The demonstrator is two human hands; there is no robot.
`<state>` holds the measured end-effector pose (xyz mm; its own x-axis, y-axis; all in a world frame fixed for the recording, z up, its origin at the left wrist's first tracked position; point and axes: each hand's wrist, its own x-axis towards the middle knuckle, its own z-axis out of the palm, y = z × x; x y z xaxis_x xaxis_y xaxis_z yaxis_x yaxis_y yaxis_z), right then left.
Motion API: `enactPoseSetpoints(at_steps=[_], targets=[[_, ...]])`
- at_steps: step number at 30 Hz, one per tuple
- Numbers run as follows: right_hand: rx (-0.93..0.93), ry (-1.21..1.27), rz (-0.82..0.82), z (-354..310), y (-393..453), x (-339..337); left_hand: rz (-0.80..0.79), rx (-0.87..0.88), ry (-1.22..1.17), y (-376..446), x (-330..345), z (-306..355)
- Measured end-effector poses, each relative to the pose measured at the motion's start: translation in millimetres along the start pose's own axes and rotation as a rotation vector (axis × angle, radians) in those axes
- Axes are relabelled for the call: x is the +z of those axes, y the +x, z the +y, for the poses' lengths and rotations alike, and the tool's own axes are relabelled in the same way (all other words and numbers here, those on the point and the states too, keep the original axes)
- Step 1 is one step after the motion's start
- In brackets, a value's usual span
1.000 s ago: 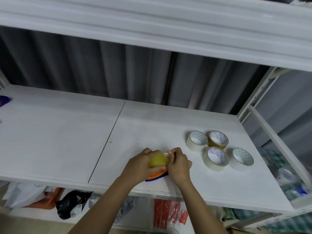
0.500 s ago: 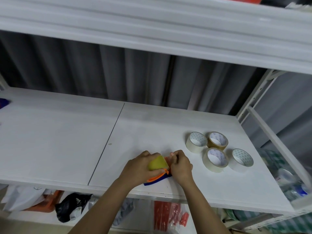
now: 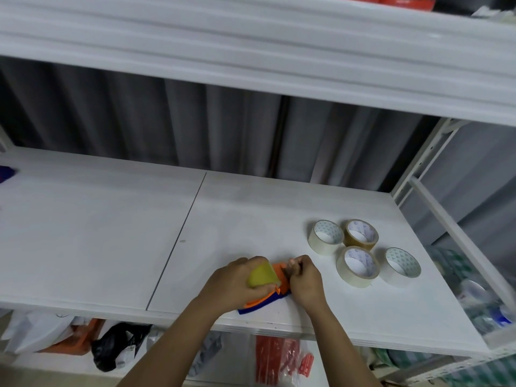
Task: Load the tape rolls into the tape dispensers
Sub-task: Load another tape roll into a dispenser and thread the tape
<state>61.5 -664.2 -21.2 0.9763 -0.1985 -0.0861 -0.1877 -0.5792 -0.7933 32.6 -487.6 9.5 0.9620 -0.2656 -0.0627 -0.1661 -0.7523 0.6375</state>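
An orange and blue tape dispenser (image 3: 264, 302) lies near the front edge of the white shelf (image 3: 111, 233). A yellowish tape roll (image 3: 262, 276) sits in it, and my left hand (image 3: 234, 283) grips that roll and the dispenser from the left. My right hand (image 3: 303, 277) pinches at the dispenser's orange front end, where a thin strip of tape seems caught between its fingertips. Several spare rolls lie flat to the right: a clear roll (image 3: 325, 237), a brown roll (image 3: 360, 234), a clear roll (image 3: 358, 266) and a white roll (image 3: 402, 265).
A blue object (image 3: 5, 174) pokes in at the shelf's far left edge. An upper shelf (image 3: 251, 51) overhangs, and a white frame post (image 3: 427, 163) stands at the right. Bags and red packets lie below the shelf.
The dispenser has tilted and slid slightly, showing more of its blue base. My right hand's fingers have shifted at the orange front end. The spare rolls have not moved.
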Motion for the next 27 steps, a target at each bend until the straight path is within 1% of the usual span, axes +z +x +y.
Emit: enactPoseSetpoints(at_steps=[5, 8, 11, 14, 17, 21, 24, 27], targets=[[0.045, 0.074, 0.001, 7.3, 4.3, -2.4, -0.009, 0.007, -0.031, -3.4, -0.4, -1.8], [0.041, 0.081, 0.002, 9.7, 5.7, -4.5, -0.016, 0.009, -0.061, -5.2, 0.0, -2.8], [0.023, 0.068, 0.028, 8.7, 2.5, -3.2, -0.019, 0.013, -0.058, -6.0, -1.5, -4.3], [-0.043, 0.093, 0.052, 9.8, -2.7, -3.8, -0.033, 0.013, -0.042, -7.6, -6.3, -9.0], [-0.058, 0.206, 0.035, 10.2, -5.5, -7.6, -0.039, 0.015, -0.041, -9.6, -11.1, -11.7], [-0.006, 0.323, -0.023, 9.7, -5.9, -12.0, -0.043, 0.030, -0.062, -12.2, -13.7, -9.2], [0.047, 0.490, -0.072, 8.0, -6.8, -15.2, -0.029, 0.021, -0.053, -12.6, -14.1, -5.8], [0.050, 0.568, -0.047, 6.4, -7.2, -16.2, -0.018, 0.004, -0.015, -10.8, -14.1, 0.7]])
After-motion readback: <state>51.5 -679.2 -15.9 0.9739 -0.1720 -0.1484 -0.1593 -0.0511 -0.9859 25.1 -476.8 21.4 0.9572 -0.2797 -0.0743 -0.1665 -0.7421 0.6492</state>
